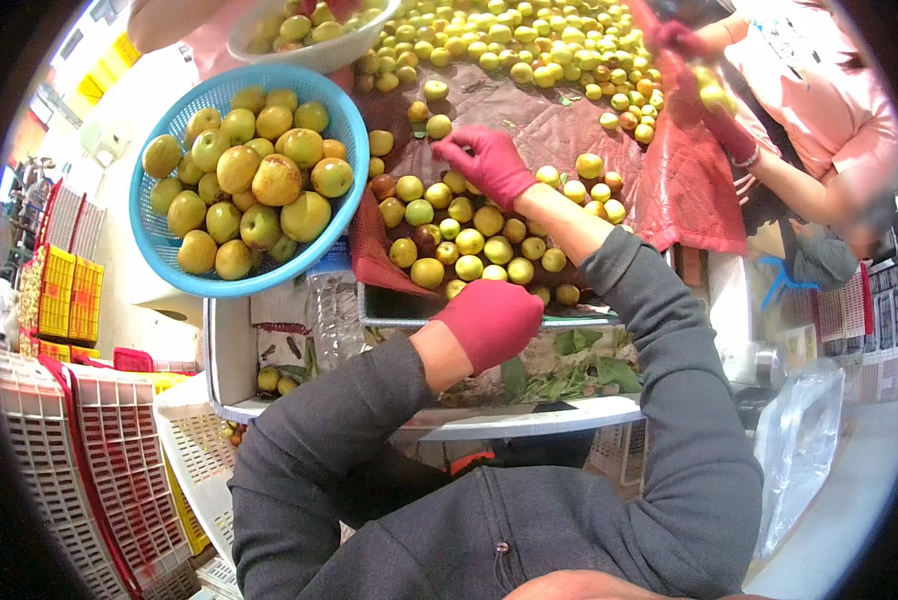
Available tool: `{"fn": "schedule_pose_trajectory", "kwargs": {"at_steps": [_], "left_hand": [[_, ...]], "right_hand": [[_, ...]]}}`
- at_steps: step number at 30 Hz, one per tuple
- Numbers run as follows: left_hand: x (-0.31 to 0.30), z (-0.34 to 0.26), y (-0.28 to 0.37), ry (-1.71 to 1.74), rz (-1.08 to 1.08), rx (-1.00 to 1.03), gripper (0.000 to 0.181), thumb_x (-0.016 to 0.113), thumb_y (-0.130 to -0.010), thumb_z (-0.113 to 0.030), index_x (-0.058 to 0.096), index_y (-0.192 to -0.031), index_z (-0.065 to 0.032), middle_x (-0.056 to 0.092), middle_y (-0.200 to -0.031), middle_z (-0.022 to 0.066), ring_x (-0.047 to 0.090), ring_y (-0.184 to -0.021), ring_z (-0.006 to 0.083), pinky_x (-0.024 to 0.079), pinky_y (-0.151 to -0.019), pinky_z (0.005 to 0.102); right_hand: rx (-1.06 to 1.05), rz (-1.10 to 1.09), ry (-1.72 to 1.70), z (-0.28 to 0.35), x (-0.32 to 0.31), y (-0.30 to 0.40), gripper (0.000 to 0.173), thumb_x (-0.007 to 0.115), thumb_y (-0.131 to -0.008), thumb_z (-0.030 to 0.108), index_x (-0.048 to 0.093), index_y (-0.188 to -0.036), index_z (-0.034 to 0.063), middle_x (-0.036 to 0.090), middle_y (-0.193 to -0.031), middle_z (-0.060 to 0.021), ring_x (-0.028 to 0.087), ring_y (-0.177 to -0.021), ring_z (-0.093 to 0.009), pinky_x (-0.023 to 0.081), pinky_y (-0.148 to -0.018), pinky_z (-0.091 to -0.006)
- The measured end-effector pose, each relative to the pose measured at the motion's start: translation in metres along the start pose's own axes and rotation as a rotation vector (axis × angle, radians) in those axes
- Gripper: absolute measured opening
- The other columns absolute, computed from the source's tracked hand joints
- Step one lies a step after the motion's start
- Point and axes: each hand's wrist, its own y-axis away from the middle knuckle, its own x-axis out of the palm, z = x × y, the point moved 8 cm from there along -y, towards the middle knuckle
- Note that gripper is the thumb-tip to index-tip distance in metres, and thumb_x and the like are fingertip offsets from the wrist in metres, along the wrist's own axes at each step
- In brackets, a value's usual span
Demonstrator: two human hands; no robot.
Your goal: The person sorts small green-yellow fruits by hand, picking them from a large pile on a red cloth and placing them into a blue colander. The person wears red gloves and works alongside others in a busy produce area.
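Note:
Both my hands wear dark pink gloves. My right hand (486, 161) reaches forward over the dark red quilted mat (486, 97), its fingers bent beside a loose yellow-green fruit (439, 126); whether it touches that fruit is unclear. Nearer to me, my left hand (494, 322) is curled at the near edge of a group of round fruits (469, 241), its fingers hidden under the back of the glove. Green, yellow and brownish fruits, jujube-like, lie below and between the hands. To the left, a blue plastic basket (138, 217) holds larger fruits of that kind.
A white basket (329, 54) of fruit stands beyond the blue one. A large pile of fruit (524, 34) covers the mat's far part. A clear plastic bottle (333, 315) and leaves (569, 375) lie in the near trough. At the right, a co-worker's gloved hand (728, 135) is near the mat.

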Motion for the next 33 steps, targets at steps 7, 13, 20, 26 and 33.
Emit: {"fn": "schedule_pose_trajectory", "kwargs": {"at_steps": [7, 13, 20, 26, 33], "left_hand": [[0.006, 0.001, -0.005, -0.058, 0.085, 0.015, 0.025, 0.067, -0.083, -0.032, 0.071, -0.085, -0.0078, 0.068, -0.074, 0.0171, 0.066, -0.068, 0.0382, 0.053, -0.06, 0.0485], [0.0, 0.003, -0.007, -0.044, 0.091, -0.021, 0.025, 0.068, -0.083, -0.033, 0.072, -0.089, -0.0091, 0.068, -0.076, 0.0163, 0.067, -0.07, 0.0376, 0.053, -0.062, 0.0486], [0.0, 0.001, -0.005, -0.067, 0.087, -0.028, 0.023, 0.067, -0.085, -0.03, 0.066, -0.1, -0.0122, 0.067, -0.075, 0.0155, 0.067, -0.071, 0.0381, 0.053, -0.062, 0.0498], [-0.004, -0.002, -0.004, -0.04, 0.046, 0.003, 0.025, 0.068, -0.084, -0.029, 0.065, -0.101, -0.0101, 0.067, -0.076, 0.0162, 0.067, -0.073, 0.0374, 0.053, -0.063, 0.049], [-0.002, -0.003, -0.003, -0.079, 0.061, 0.002, 0.025, 0.068, -0.084, -0.029, 0.064, -0.099, -0.0085, 0.066, -0.074, 0.0157, 0.067, -0.072, 0.0376, 0.053, -0.063, 0.0496]], "right_hand": [[-0.133, 0.093, 0.598, 0.025, 0.077, -0.058, 0.062, 0.057, -0.083, 0.062, 0.057, -0.136, 0.029, 0.052, -0.144, -0.0078, 0.045, -0.13, -0.042, 0.032, -0.107, -0.0621], [-0.141, 0.353, 0.411, 0.042, 0.088, -0.028, 0.049, 0.064, -0.085, 0.044, 0.061, -0.131, 0.0273, 0.06, -0.132, -0.0113, 0.054, -0.12, -0.037, 0.042, -0.105, -0.0477], [-0.256, 0.336, 0.176, 0.022, 0.016, 0.03, 0.036, 0.069, -0.087, 0.026, 0.066, -0.122, 0.0203, 0.067, -0.116, -0.0123, 0.06, -0.11, -0.035, 0.046, -0.098, -0.0452], [0.066, 0.181, 0.157, -0.075, -0.117, 0.048, 0.042, 0.071, -0.088, 0.024, 0.064, -0.126, 0.0104, 0.067, -0.12, -0.0112, 0.063, -0.111, -0.025, 0.049, -0.096, -0.0357], [0.112, 0.37, 0.264, -0.075, -0.132, 0.105, 0.055, 0.079, -0.077, 0.022, 0.062, -0.128, 0.0133, 0.063, -0.126, -0.0152, 0.058, -0.121, -0.027, 0.046, -0.104, -0.0383]]}}
